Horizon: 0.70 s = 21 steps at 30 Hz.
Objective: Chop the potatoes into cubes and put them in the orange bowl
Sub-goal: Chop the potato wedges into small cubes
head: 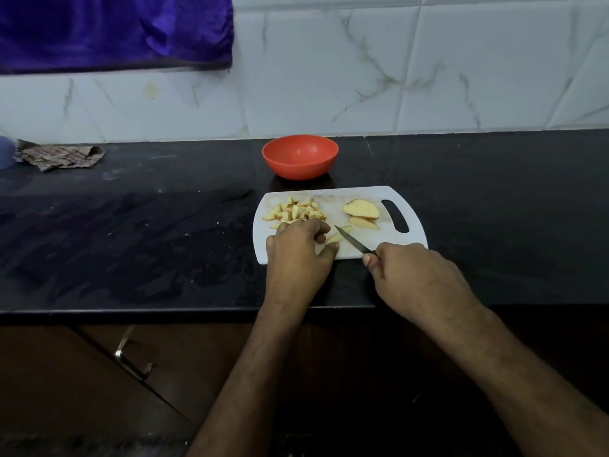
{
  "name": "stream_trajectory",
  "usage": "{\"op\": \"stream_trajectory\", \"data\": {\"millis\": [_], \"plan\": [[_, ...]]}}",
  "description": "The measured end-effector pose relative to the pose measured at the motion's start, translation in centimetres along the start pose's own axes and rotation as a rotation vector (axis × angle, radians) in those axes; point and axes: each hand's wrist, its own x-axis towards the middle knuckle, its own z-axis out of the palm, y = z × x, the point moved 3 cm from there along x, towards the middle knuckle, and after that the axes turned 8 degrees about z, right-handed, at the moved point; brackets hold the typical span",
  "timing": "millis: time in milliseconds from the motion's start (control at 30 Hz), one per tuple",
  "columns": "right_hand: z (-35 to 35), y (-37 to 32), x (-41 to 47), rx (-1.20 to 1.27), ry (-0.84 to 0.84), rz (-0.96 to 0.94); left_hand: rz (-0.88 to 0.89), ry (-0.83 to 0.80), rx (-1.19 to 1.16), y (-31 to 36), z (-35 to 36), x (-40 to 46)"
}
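A white cutting board [362, 196] lies on the black counter. On its left side sits a pile of potato cubes [295, 211]; larger potato slices [361, 209] lie near its handle slot. My left hand [296, 252] rests on the board with fingers curled over a potato strip [334, 238]. My right hand [415, 275] grips a small dark knife [352, 240], whose tip lies against that strip. Behind the board stands the orange bowl [300, 156], with nothing visible inside.
A crumpled checked cloth [59, 156] lies at the counter's far left beside a bluish object [5, 156]. A purple cloth [115, 31] hangs on the tiled wall. Below the counter edge is a cabinet door with a metal handle [131, 357].
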Motion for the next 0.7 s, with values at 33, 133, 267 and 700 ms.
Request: {"op": "stream_trajectory", "data": {"millis": [33,133,267,700], "plan": [[0.2,0.0,0.0,0.008,0.008,-0.007,0.0,0.002,0.003,-0.1,0.0,-0.1],[0.4,0.1,-0.3,0.033,0.024,-0.021,-0.004,-0.004,-0.005,-0.2,0.2,0.0],[0.4,0.0,-1.0,0.045,0.07,-0.05,-0.052,0.004,-0.083,-0.3,0.4,0.1],[0.7,-1.0,-1.0,0.05,0.016,-0.081,-0.102,0.026,-0.132,-0.3,0.3,0.2]]}}
